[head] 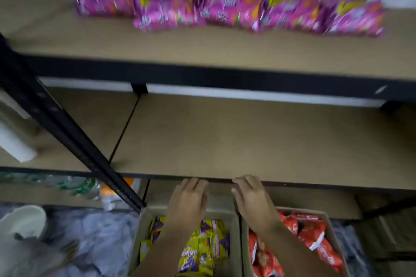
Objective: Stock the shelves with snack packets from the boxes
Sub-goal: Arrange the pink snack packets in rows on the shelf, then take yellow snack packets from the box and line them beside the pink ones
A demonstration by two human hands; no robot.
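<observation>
Yellow packets (202, 247) upright in box (234, 227)

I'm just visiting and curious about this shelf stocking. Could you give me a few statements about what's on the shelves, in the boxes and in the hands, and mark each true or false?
1. Pink snack packets sit on the upper shelf. True.
2. The middle shelf is full of red packets. False: no packets show on it; the red packets lie in the right box.
3. The left box holds yellow and purple packets. True.
4. The left hand holds a pink packet. False: it holds nothing, fingers relaxed.
5. The right hand holds nothing. True.
</observation>
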